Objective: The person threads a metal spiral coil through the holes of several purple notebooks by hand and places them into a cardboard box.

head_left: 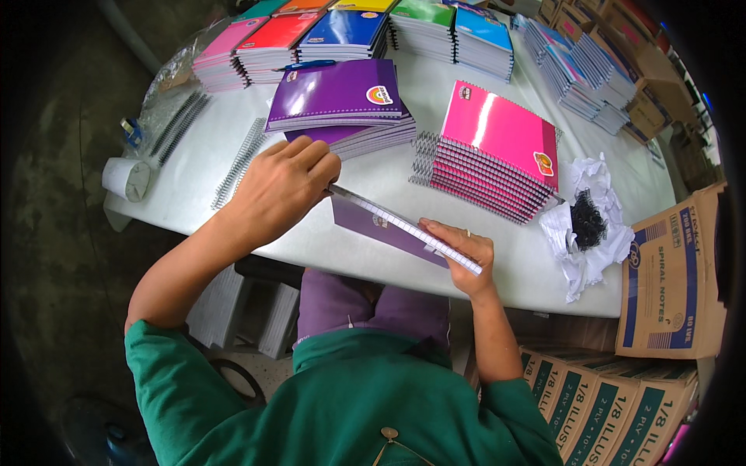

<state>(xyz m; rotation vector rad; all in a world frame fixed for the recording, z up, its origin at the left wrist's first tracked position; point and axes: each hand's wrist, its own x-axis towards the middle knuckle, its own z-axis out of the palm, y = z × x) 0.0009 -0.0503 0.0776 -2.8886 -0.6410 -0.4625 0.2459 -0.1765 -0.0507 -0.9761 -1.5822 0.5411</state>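
A purple-covered notebook stands edge-up over the table's near edge, its white page edges facing me. My right hand grips its right end, thumb on the near side. At the other end my left hand is closed with its fingertips against the notebook's corner; what they pinch is hidden. Just beyond lies a stack of purple notebooks with a blue pen on top. To the right stands a stack of spiral-bound pink notebooks. Loose metal-coloured spiral coils lie left of my left hand.
Stacks of coloured notebooks line the far side. Dark coils, a white cup and clear plastic sit at left. Crumpled white paper holds a black tangle at right. Cardboard boxes stand beside the table.
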